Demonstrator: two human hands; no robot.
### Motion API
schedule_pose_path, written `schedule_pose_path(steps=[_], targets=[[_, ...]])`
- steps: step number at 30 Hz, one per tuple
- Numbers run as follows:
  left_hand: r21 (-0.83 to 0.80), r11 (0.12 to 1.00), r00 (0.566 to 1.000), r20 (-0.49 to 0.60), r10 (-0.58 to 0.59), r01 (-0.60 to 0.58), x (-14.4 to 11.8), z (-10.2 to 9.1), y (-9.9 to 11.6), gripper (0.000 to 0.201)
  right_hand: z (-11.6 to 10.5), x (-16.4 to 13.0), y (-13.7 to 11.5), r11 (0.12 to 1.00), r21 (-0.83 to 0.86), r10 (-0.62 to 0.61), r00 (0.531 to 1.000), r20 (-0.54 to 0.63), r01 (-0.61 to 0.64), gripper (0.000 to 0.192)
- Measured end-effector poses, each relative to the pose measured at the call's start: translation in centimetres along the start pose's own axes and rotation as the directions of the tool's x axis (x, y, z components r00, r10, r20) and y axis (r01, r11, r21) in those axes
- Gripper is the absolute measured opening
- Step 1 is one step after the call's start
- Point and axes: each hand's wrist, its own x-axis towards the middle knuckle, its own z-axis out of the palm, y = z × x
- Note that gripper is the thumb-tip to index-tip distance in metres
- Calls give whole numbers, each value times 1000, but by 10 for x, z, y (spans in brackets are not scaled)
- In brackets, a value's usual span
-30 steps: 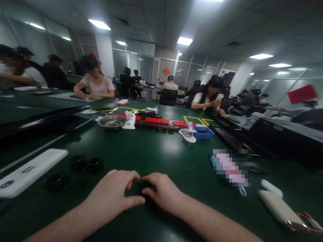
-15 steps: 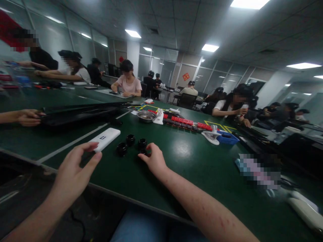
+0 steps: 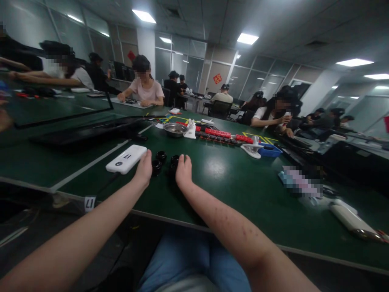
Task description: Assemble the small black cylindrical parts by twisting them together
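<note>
**Both hands at the black rings on the green table**

While your arms stretch forward over the table edge, your left hand and right hand rest palm-down on the green table, flanking a cluster of small black rings. You can count about four of them: round, dark, glossy, short like caps or rubber grommets, sitting together between your two hands. Your left fingertips touch the nearest ring at its left; your right fingertips cover or touch the one by the right hand. Grip state: cannot tell for either hand, fingers are seen from behind and hide what's under them. Neither fist is clenched; fingers lie extended.

Just left of your left hand lies one white power bank, smooth plastic slab, rounded corners, with a dark cable running off its near end toward the table edge. The tabletop is matte green with white tape lines.

Further back, middle of the table: one round metal bowl, shiny; a row of red blocks in a long strip; one blue plastic tray, rectangular; one white clip-like plastic piece beside it. At far right near you, one more white oblong device. One white label sticks on the table's front edge. Other people sit at tables behind.
</note>
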Motion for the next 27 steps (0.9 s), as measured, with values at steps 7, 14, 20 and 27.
schedule_pose_path(steps=[7, 14, 20, 27], targets=[[120, 992, 999, 34, 27, -30, 9, 38, 6, 28, 33, 23, -1, 991, 132, 41, 999, -25, -37, 30], [232, 968, 990, 121, 67, -93, 17, 108, 23, 24, -6, 77, 35, 988, 151, 32, 993, -116, -15, 27], [295, 943, 960, 269, 71, -152, -4, 207, 50, 25, -84, 129, 89, 995, 84, 80, 970, -229, -62, 26], [326, 922, 891, 452, 43, -210, -45, 284, 70, 32, -168, 152, 134, 993, -10, 110, 943, -315, -119, 25]])
